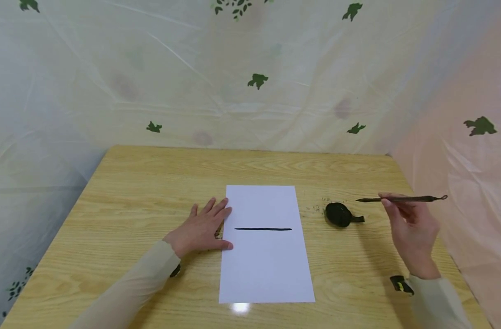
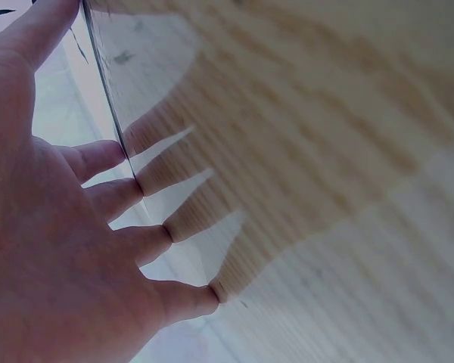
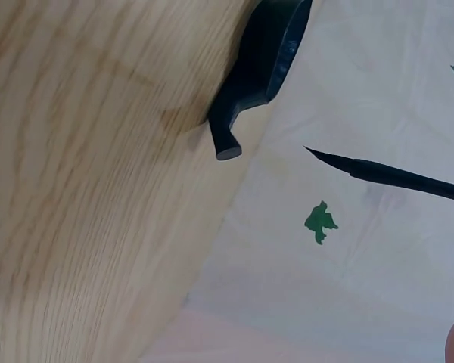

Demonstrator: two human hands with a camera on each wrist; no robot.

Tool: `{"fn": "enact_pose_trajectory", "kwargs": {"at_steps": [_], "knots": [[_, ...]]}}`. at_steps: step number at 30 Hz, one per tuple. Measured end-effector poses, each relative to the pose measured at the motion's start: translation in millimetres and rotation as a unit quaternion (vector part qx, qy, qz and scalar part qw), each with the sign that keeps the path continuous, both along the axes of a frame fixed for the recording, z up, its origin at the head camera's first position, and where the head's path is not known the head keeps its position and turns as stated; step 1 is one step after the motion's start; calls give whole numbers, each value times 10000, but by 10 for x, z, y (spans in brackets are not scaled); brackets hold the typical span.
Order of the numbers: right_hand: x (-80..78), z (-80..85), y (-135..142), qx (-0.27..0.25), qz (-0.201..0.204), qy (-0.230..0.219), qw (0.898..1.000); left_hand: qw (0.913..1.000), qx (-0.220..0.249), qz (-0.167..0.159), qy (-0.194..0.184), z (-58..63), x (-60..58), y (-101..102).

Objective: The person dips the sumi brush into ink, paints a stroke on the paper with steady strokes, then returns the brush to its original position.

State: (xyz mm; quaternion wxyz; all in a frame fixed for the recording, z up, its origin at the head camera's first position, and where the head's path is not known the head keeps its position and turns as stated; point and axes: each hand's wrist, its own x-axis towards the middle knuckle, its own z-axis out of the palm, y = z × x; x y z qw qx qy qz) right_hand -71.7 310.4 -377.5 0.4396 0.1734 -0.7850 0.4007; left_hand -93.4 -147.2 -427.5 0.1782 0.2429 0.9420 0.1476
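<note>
A sheet of white paper lies on the wooden table, crossed by one black horizontal stroke. My left hand rests spread at the sheet's left edge, its thumb and some fingertips on the paper. In the left wrist view the fingers press straight onto the glossy tabletop. My right hand pinches a dark writing brush by its shaft, raised above the table's right side. The brush's black pointed tip faces left, near the short handle of a black ink dish.
Small dark specks mark the tabletop beside the dish. A pale curtain with green leaf and bird shapes hangs behind the table's far edge, and a pinkish one hangs along the right. The wooden table extends left of the paper.
</note>
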Motion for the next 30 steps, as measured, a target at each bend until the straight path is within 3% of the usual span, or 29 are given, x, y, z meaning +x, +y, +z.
{"fn": "enact_pose_trajectory", "kwargs": {"at_steps": [7, 14, 20, 25, 30], "knots": [[4, -135, 163, 811, -244, -270, 9960, 10000, -1, -1, -14, 2, 9, 0], [6, -172, 183, 1610, -179, 345, 9862, 10000, -17, 25, -5, -3, 6, 6], [52, -169, 167, 2567, -131, 800, 9631, 10000, -19, 7, 19, -4, 3, 7], [109, -214, 190, 3008, 274, 684, 9508, 10000, -25, 2, 44, -4, 8, 9], [150, -260, 232, 3750, 520, 521, 9241, 10000, 9, -8, 40, -7, 13, -1]]}}
